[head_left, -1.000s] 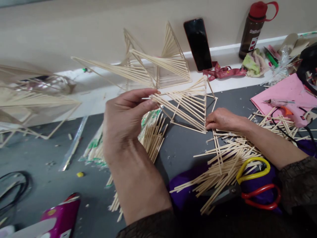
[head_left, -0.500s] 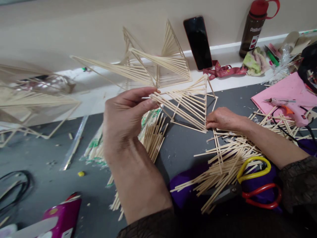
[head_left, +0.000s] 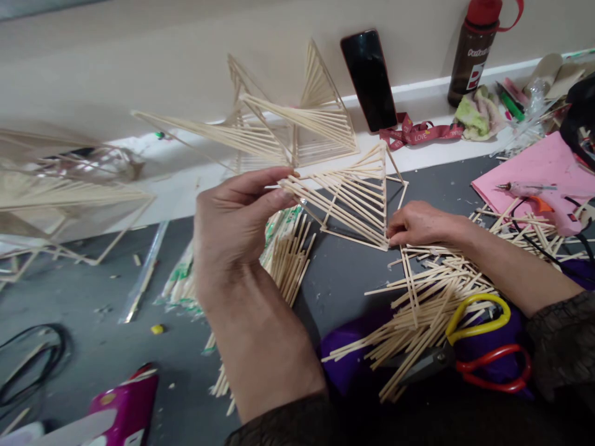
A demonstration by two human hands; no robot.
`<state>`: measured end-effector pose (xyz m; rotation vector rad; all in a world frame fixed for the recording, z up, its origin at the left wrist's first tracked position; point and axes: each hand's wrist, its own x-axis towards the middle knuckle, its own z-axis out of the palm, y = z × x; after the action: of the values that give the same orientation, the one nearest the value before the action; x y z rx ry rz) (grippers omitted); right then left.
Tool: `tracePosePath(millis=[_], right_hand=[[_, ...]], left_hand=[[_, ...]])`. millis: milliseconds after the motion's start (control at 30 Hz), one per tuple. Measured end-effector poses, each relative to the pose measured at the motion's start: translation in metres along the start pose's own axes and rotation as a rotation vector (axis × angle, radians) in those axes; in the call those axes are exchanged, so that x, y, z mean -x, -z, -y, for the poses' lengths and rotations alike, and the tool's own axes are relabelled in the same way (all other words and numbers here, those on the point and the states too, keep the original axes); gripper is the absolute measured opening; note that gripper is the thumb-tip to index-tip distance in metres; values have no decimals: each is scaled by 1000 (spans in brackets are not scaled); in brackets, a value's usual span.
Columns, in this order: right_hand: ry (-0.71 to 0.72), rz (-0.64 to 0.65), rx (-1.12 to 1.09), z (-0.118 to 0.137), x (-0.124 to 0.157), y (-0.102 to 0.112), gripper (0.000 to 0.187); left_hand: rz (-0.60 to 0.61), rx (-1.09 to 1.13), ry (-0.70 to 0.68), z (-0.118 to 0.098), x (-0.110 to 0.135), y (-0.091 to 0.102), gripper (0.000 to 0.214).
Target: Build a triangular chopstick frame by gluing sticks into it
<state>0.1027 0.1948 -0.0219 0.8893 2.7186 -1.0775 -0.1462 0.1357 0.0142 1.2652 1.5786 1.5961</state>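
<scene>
A small frame of thin wooden sticks (head_left: 353,201), fanned out into a twisted surface, is held up just above the grey table. My left hand (head_left: 246,217) pinches its left corner between thumb and fingertips, where several stick ends meet. At the frame's lower right corner, my right hand (head_left: 421,224) is closed with its fingertips on the sticks. Loose wooden sticks (head_left: 437,291) lie in a heap below my right hand. Behind the frame stands a larger stick structure (head_left: 320,121) of similar fanned shape.
Scissors (head_left: 478,319) with yellow and red handles lie on the heap. A glue gun (head_left: 534,192) rests by pink paper (head_left: 539,164). A phone (head_left: 370,80) and a bottle (head_left: 474,56) stand by the wall. Bundled sticks (head_left: 290,257) lie beyond my left forearm; another stick structure (head_left: 79,198) is leftward.
The view has shifted slightly. Both hands keep their hold on the stick frame, which stays in nearly the same place.
</scene>
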Motion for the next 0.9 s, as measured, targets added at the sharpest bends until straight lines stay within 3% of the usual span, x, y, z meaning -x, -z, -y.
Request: tracePosePath(millis=[633,900], right_hand=[[-70,-73,-141,3,-3,-8,16],[-10,-100,-76,-5,-7,-16,17]], left_hand=[[0,26,55,0,0,1,33],[4,-22,82,3,-1,7,31]])
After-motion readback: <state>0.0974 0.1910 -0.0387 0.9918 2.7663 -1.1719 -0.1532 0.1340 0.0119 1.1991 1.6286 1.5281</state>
